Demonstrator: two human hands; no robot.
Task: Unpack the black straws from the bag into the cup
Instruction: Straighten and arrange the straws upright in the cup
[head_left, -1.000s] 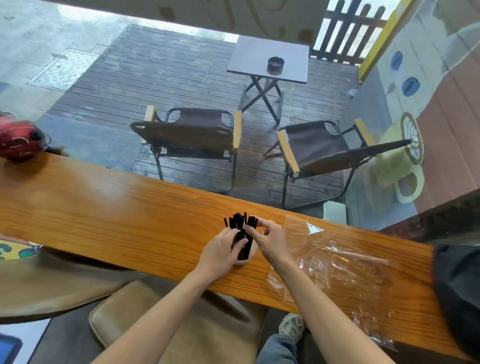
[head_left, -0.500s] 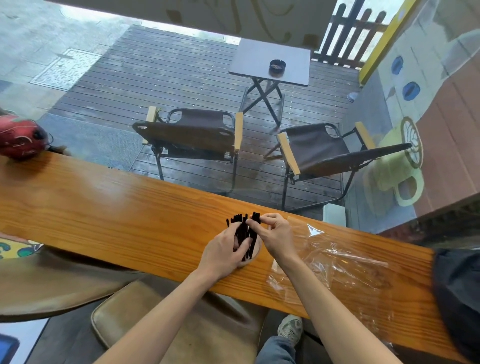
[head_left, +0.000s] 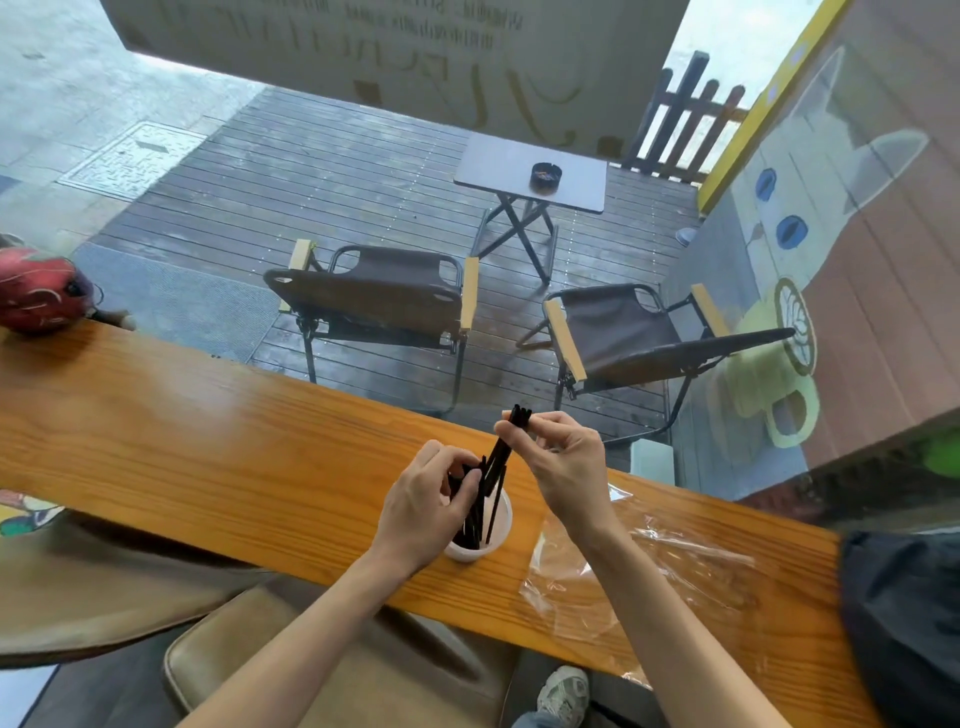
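Observation:
A small white cup (head_left: 498, 540) stands on the wooden counter (head_left: 208, 447) and holds several black straws (head_left: 475, 514). My left hand (head_left: 421, 509) curls round the straws just above the cup's rim. My right hand (head_left: 563, 462) pinches the upper ends of a few black straws (head_left: 506, 447) that lean up and right out of the cup. The clear plastic bag (head_left: 644, 566) lies crumpled and flat on the counter to the right of the cup, touched by neither hand.
A red helmet (head_left: 39, 296) sits at the counter's far left end. A dark fabric bundle (head_left: 904, 623) lies at the right end. A padded stool (head_left: 332, 670) is below the counter's near edge. Beyond the window are two folding chairs (head_left: 374, 296) and a small table (head_left: 530, 174).
My right hand has risen and drawn a few straws up and to the right. My left hand has slid higher round the straws still standing in the cup.

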